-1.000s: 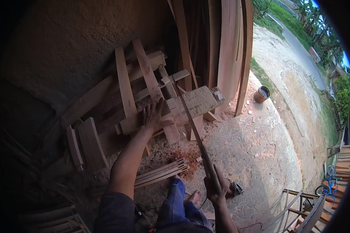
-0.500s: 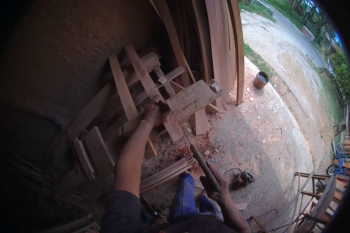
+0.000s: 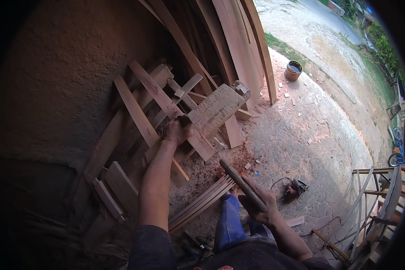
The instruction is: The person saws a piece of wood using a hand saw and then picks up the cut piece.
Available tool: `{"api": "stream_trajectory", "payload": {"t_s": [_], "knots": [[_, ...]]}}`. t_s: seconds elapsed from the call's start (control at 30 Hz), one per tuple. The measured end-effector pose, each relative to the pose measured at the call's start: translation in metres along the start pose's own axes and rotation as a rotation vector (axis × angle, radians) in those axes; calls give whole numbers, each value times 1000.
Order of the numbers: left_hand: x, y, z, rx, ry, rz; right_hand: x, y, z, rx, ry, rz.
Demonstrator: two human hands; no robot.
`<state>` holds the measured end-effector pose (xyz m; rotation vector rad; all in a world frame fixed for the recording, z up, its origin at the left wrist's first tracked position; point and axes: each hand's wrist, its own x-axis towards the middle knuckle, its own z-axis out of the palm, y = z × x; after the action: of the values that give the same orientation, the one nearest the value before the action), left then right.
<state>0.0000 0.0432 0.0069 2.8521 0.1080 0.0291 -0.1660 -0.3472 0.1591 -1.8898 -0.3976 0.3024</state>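
Right hand (image 3: 262, 200) wrapped round saw handle (image 3: 242, 185); left hand (image 3: 177, 131), splayed a second ago, now curled on plank (image 3: 157, 95), can't tell if gripping.

A thick, rough timber table (image 3: 218, 109) runs slantwise through the middle of the frame, and a narrow plank (image 3: 159, 99) lies across it. Below and to the right spreads a cracked concrete floor (image 3: 279, 139). On it lie reddish sawdust (image 3: 208, 172) near the centre, small wood offcuts (image 3: 247, 166) close by, and a corded power tool (image 3: 295, 191) at lower right; a bucket (image 3: 293, 72) stands at upper right.
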Motion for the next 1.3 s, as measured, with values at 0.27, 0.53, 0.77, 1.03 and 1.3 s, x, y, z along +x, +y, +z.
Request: {"api": "stream_trajectory", "payload": {"t_s": [0.27, 0.53, 0.77, 1.03, 1.3], "knots": [[-11, 11, 6, 14, 108, -28, -28, 21, -19, -52, 15, -108], [3, -8, 13, 106, -61, -12, 35, 39, 26, 17, 19, -48], [-2, 4, -3, 38, 149, 35, -3, 39, 1, -114, 5, -103], [4, -39, 7, 185, -6, 81, 17, 45, 24, -11, 52, -174], [-2, -24, 21, 108, 111, 117, 47, 34, 29, -4, -42, 5]]}}
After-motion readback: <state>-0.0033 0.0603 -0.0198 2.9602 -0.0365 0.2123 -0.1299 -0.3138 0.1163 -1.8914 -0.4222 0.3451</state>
